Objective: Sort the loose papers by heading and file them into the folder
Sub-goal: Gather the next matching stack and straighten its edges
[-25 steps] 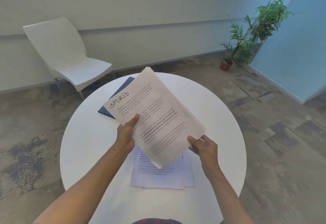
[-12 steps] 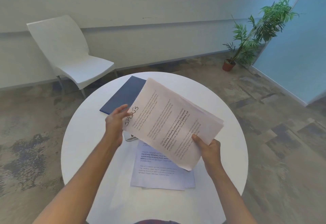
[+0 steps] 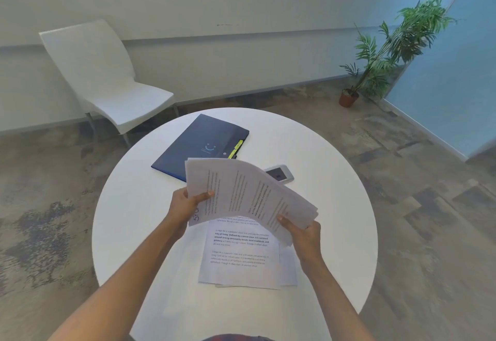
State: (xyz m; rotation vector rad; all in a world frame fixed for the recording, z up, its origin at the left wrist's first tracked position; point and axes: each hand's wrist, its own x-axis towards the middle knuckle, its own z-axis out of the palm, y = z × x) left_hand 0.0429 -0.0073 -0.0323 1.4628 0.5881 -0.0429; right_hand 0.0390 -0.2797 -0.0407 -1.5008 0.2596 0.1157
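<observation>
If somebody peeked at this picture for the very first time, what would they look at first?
Probably the sheaf of papers held up over the middle of the round white table, gripped by the left hand and the right hand. Next, the dark blue folder lying closed behind it, and the green potted plant in the far right corner.

handwritten "SP…" on held sheaf (image 3: pixel 249 195), rest hidden by left hand (image 3: pixel 185 206); body print illegible
</observation>
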